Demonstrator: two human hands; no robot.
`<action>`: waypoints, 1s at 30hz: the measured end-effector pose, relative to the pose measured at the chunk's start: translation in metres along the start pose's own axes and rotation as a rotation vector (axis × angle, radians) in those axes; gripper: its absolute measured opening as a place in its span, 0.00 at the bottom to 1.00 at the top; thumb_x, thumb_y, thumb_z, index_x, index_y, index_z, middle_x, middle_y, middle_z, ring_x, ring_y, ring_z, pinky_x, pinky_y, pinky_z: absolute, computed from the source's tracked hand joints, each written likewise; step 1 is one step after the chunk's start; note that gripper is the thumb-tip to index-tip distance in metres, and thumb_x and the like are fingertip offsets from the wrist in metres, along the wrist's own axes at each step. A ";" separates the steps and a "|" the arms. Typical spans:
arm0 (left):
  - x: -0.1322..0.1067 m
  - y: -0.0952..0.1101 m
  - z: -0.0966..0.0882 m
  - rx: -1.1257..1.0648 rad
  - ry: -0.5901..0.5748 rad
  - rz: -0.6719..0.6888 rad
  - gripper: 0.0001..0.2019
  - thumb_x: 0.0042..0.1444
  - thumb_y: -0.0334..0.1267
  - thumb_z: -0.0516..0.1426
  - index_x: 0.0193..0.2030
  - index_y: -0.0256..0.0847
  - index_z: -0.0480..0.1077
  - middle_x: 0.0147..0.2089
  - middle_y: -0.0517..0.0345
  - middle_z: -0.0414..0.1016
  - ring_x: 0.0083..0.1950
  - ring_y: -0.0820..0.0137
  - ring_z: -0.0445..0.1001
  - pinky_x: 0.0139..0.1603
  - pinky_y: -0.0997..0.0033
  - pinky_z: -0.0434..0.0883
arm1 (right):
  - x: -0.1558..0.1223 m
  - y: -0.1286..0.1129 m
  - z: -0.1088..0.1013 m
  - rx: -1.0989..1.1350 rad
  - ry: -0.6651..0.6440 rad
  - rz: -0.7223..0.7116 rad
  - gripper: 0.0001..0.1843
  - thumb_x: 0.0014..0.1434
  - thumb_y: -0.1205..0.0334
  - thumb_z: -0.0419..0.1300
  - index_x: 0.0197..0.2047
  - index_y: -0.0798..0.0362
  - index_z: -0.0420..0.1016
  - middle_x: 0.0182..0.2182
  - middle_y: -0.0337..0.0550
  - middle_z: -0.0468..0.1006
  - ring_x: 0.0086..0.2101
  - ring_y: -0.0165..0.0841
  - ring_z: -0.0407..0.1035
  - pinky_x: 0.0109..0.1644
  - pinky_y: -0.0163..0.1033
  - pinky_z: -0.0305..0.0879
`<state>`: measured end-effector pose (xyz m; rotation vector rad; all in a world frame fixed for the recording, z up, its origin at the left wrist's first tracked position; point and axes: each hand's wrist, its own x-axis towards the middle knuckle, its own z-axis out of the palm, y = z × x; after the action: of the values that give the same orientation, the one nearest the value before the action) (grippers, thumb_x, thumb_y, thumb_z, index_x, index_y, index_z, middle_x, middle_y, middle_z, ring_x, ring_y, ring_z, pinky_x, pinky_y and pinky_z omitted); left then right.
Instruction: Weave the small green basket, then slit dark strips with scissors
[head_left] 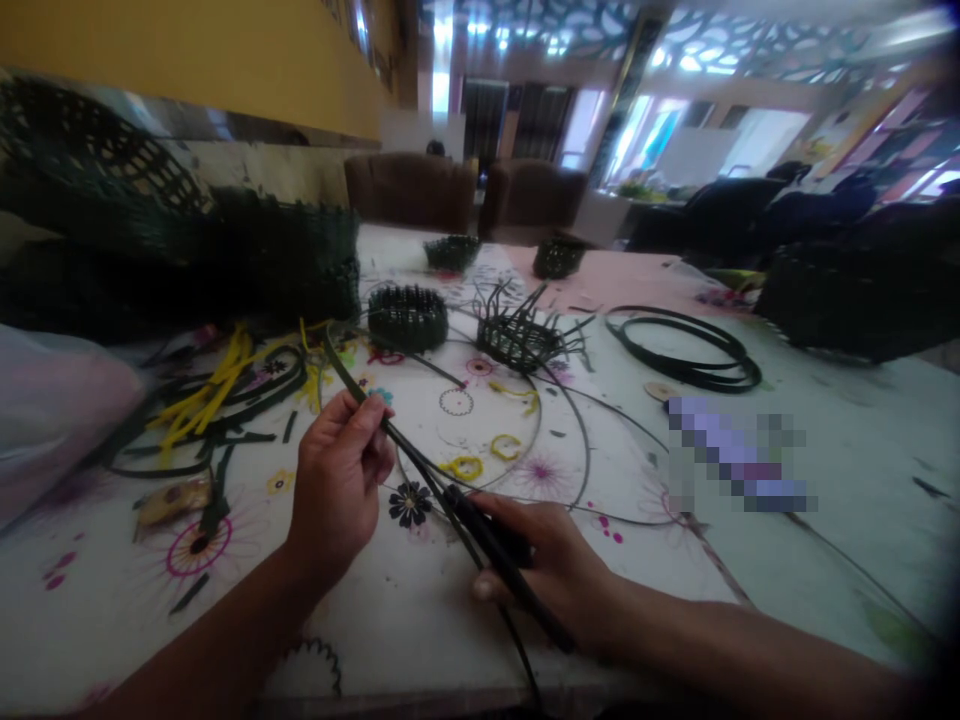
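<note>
Left hand pinches a dark green plastic strip between thumb and fingers; right hand closes around it lower down, above the floral tabletop, near a half-woven basket.

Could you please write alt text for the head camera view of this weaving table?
A left hand and right hand grip a long dark green strip above a floral tablecloth. Beyond lie a partly woven dark basket, a coiled strip and yellow pieces.
</note>
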<state>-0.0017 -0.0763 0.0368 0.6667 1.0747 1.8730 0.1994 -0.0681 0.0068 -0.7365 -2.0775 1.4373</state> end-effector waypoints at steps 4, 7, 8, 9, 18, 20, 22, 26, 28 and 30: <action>0.011 0.007 -0.004 -0.049 0.048 0.020 0.08 0.52 0.33 0.61 0.25 0.37 0.66 0.16 0.67 0.55 0.14 0.83 0.47 0.13 0.81 0.49 | 0.000 -0.004 0.000 -0.011 -0.027 0.028 0.19 0.53 0.52 0.67 0.42 0.59 0.75 0.22 0.30 0.56 0.24 0.24 0.48 0.24 0.30 0.48; 0.015 0.010 -0.005 -0.047 0.059 0.057 0.10 0.52 0.31 0.61 0.24 0.37 0.64 0.16 0.67 0.56 0.13 0.83 0.47 0.13 0.81 0.49 | -0.001 0.000 0.002 -0.009 -0.016 0.028 0.20 0.52 0.52 0.68 0.42 0.58 0.75 0.22 0.30 0.58 0.24 0.24 0.50 0.25 0.30 0.49; 0.014 0.010 -0.004 -0.036 0.055 0.067 0.10 0.51 0.32 0.61 0.24 0.37 0.64 0.16 0.67 0.56 0.13 0.83 0.48 0.13 0.81 0.49 | -0.001 0.002 0.002 -0.011 -0.004 0.026 0.20 0.51 0.53 0.68 0.42 0.58 0.76 0.23 0.31 0.59 0.24 0.25 0.50 0.25 0.30 0.50; 0.013 0.009 -0.003 -0.022 0.051 0.071 0.10 0.51 0.33 0.62 0.24 0.38 0.64 0.16 0.67 0.56 0.13 0.83 0.48 0.14 0.81 0.49 | -0.001 0.004 0.003 -0.012 0.007 0.026 0.20 0.50 0.53 0.68 0.42 0.58 0.76 0.23 0.31 0.61 0.24 0.25 0.52 0.25 0.30 0.51; -0.003 0.000 0.003 0.055 0.019 0.024 0.10 0.53 0.37 0.62 0.27 0.38 0.65 0.16 0.67 0.56 0.15 0.82 0.51 0.15 0.83 0.51 | 0.000 0.011 0.003 -0.030 0.009 -0.020 0.18 0.51 0.53 0.69 0.41 0.57 0.74 0.25 0.32 0.63 0.26 0.26 0.54 0.28 0.31 0.52; -0.003 -0.001 0.002 0.041 0.021 0.024 0.09 0.53 0.37 0.61 0.28 0.38 0.66 0.16 0.67 0.56 0.15 0.82 0.51 0.15 0.83 0.51 | -0.001 0.008 0.003 -0.030 -0.003 -0.024 0.17 0.52 0.54 0.68 0.39 0.57 0.73 0.24 0.32 0.62 0.25 0.25 0.52 0.27 0.31 0.51; 0.000 0.000 0.000 0.028 0.018 0.017 0.08 0.54 0.36 0.61 0.28 0.37 0.66 0.16 0.67 0.56 0.15 0.82 0.51 0.15 0.82 0.52 | -0.002 0.004 0.003 -0.027 -0.008 -0.031 0.15 0.52 0.55 0.68 0.36 0.57 0.73 0.24 0.31 0.60 0.25 0.25 0.51 0.26 0.30 0.50; 0.007 0.005 -0.003 -0.017 0.030 0.013 0.08 0.54 0.34 0.60 0.27 0.37 0.66 0.16 0.67 0.55 0.14 0.82 0.48 0.14 0.81 0.49 | -0.003 0.002 0.003 -0.019 -0.003 -0.043 0.13 0.53 0.57 0.67 0.34 0.57 0.72 0.22 0.30 0.57 0.23 0.24 0.49 0.24 0.30 0.49; 0.010 0.009 -0.004 -0.034 0.040 0.039 0.09 0.53 0.33 0.60 0.26 0.37 0.65 0.16 0.67 0.55 0.13 0.83 0.47 0.14 0.81 0.49 | -0.002 0.003 0.003 -0.018 0.002 -0.046 0.13 0.52 0.58 0.68 0.36 0.57 0.74 0.22 0.30 0.57 0.23 0.24 0.48 0.24 0.29 0.49; 0.009 0.010 -0.003 -0.029 0.044 0.065 0.09 0.53 0.32 0.60 0.25 0.38 0.65 0.16 0.67 0.56 0.13 0.82 0.47 0.14 0.80 0.49 | -0.002 0.006 0.004 -0.004 0.011 -0.035 0.15 0.51 0.58 0.69 0.39 0.57 0.74 0.23 0.30 0.58 0.24 0.24 0.49 0.25 0.29 0.50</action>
<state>-0.0130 -0.0721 0.0444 0.6533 1.0632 1.9637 0.1994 -0.0703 -0.0002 -0.7039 -2.0751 1.4077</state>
